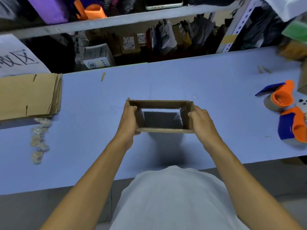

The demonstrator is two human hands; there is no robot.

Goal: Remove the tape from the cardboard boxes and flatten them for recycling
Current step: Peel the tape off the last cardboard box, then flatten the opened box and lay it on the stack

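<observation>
Above the blue table (99,130), between both hands: cardboard box (160,116), open top and bottom, a rectangular tube seen straight through to the tabletop. Long axis left to right, opening up toward the camera. Corrugated edges plain along near and far walls; brown, matte, stiff. Left hand (128,119) clasping the box's left end, thumb hooked over the wall, fingers curled behind. Right hand (201,121) clasping the box's right end, fingers bent round the short wall. Left of the box, on the table: crumpled strip of clear tape (39,141), lumpy and glossy. Farther left and back from the box: stack of flattened cardboard (29,94), slotted. Right of the box: two orange-and-blue tape dispensers (282,97).
</observation>
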